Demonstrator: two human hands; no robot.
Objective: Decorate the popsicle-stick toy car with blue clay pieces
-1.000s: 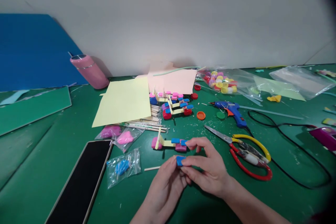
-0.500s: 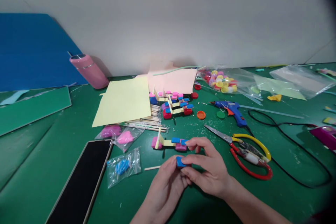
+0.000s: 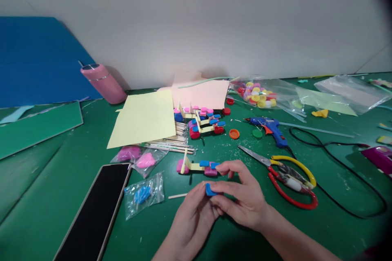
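Note:
Both hands meet over the front of the table around a small piece of blue clay [image 3: 210,190]. My left hand [image 3: 196,212] is closed, its fingertips pressed to the left side of the clay. From the right, my right hand [image 3: 241,197] pinches the same piece between thumb and index finger. Just beyond the fingers stands a small toy car [image 3: 196,166] with pink wheels, pale sticks and blue clay pads; a right fingertip overlaps its right end, and I cannot tell if it touches. A short wooden stick [image 3: 177,196] lies left of my hands.
Scissors [image 3: 284,179] and a blue glue gun [image 3: 269,128] with its cable lie right. More toy cars [image 3: 206,128] stand behind. Left are a phone [image 3: 94,212], a bag of blue clay [image 3: 143,194], yellow paper [image 3: 143,116] and a pink bottle [image 3: 104,83]. Bottle caps [image 3: 259,96] fill a bag.
The blue clay has turned slightly between my fingers. Both hands stay nearly in place, and the things on the table have not moved.

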